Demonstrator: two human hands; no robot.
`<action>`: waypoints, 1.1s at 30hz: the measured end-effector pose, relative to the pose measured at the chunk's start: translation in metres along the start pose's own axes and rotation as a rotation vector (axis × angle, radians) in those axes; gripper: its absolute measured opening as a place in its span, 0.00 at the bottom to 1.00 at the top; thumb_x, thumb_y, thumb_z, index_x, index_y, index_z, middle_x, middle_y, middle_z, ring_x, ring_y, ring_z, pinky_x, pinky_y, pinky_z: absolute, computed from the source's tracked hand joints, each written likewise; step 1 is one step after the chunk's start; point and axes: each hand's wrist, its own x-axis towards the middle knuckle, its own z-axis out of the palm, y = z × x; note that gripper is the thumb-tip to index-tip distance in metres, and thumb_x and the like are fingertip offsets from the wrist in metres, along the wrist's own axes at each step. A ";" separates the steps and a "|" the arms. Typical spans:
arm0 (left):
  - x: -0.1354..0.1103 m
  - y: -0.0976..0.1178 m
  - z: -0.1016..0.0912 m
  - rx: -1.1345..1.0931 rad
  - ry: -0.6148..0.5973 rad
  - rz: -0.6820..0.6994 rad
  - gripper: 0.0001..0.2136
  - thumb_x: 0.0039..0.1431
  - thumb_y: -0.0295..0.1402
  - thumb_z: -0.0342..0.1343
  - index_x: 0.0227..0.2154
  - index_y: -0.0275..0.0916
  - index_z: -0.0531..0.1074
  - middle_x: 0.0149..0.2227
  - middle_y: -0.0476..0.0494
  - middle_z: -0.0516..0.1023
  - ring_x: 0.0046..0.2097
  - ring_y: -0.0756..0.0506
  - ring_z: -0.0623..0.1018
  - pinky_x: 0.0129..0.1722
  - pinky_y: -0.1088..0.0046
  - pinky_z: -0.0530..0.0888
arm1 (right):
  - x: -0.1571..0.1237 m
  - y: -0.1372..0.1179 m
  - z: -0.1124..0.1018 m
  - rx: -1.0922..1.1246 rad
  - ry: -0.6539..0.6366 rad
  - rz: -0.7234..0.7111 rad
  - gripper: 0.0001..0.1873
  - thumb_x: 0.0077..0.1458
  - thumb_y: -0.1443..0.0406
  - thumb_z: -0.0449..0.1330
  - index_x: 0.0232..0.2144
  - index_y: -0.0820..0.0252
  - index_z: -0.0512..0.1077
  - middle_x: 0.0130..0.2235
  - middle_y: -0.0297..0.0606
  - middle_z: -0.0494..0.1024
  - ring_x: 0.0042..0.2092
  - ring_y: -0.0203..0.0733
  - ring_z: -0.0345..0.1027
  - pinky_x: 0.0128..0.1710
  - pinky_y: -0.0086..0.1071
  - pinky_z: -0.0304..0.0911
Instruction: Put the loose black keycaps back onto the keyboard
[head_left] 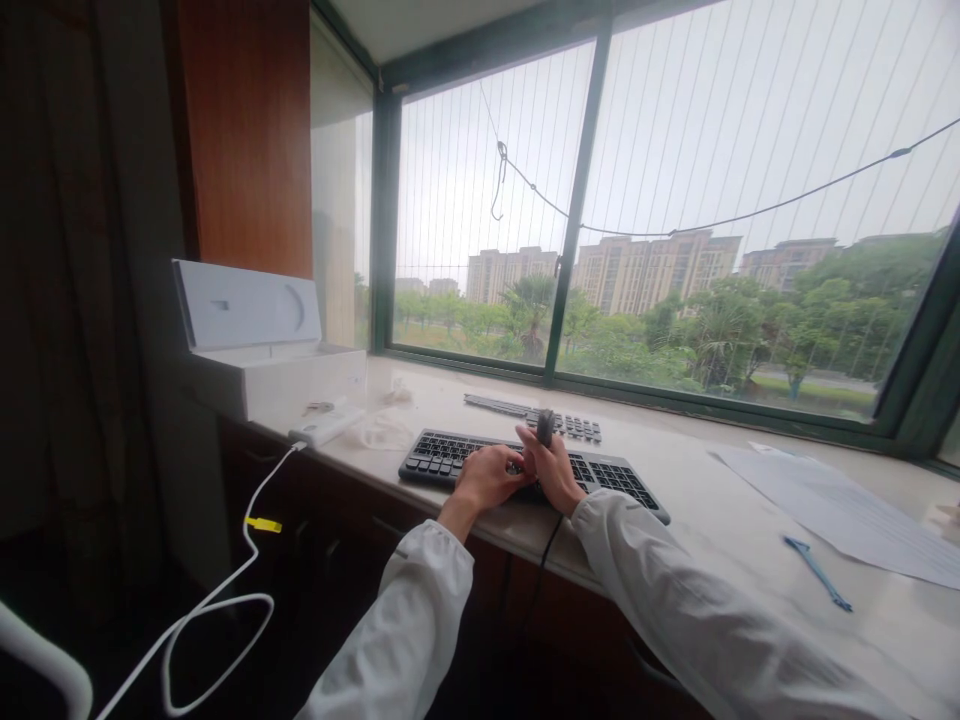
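A black computer keyboard (442, 452) lies flat along the front of the windowsill counter, with dark gaps among its keys. My right hand (555, 472) is wrapped round a tool with a thick dark handle (546, 425), which stands up above the keys. The tool's lower end is hidden behind my fingers. Close beside it, my left hand (491, 478) rests over the keyboard's middle, fingers curled and pressed together near the right hand. What they pinch, if anything, is hidden. Loose keycaps (581, 430) lie in rows just behind the keyboard.
To the left stand an open white box (300, 375) and a white power strip (326, 424) with its cable hanging off the edge. White paper sheets (832, 505) and a blue thin tool (819, 573) lie on the right. A window (487, 200) rises behind the counter.
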 end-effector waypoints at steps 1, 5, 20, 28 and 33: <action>0.000 0.000 0.000 0.003 0.004 0.011 0.15 0.53 0.50 0.55 0.37 0.51 0.79 0.42 0.50 0.80 0.44 0.43 0.78 0.44 0.71 0.70 | -0.001 0.000 -0.001 -0.035 -0.043 -0.049 0.25 0.48 0.49 0.61 0.15 0.58 0.58 0.14 0.27 0.56 0.18 0.29 0.49 0.18 0.26 0.48; -0.001 0.000 -0.001 -0.001 0.013 0.026 0.15 0.53 0.50 0.55 0.37 0.50 0.79 0.41 0.50 0.81 0.43 0.43 0.78 0.42 0.72 0.70 | -0.006 -0.004 -0.003 -0.101 -0.137 -0.148 0.27 0.51 0.49 0.60 0.13 0.59 0.57 0.15 0.28 0.55 0.19 0.29 0.49 0.19 0.27 0.46; 0.006 -0.008 0.001 -0.152 -0.033 0.017 0.16 0.47 0.51 0.60 0.32 0.46 0.80 0.33 0.50 0.81 0.35 0.46 0.79 0.32 0.76 0.68 | -0.002 0.010 -0.009 0.105 -0.165 -0.083 0.26 0.50 0.52 0.62 0.13 0.58 0.55 0.15 0.27 0.52 0.19 0.28 0.44 0.18 0.28 0.42; -0.001 -0.007 0.005 -0.310 0.185 0.024 0.10 0.49 0.42 0.62 0.33 0.45 0.78 0.33 0.49 0.82 0.36 0.46 0.79 0.37 0.74 0.71 | 0.014 -0.013 -0.024 0.131 0.053 -0.205 0.27 0.53 0.51 0.58 0.14 0.55 0.50 0.15 0.24 0.47 0.18 0.29 0.39 0.18 0.29 0.40; -0.002 -0.010 0.000 -0.518 0.387 -0.024 0.07 0.55 0.36 0.59 0.35 0.40 0.75 0.32 0.46 0.81 0.34 0.48 0.79 0.36 0.74 0.72 | 0.017 -0.022 -0.045 -0.564 0.106 -0.423 0.27 0.54 0.49 0.56 0.13 0.59 0.57 0.15 0.29 0.56 0.21 0.32 0.49 0.22 0.30 0.45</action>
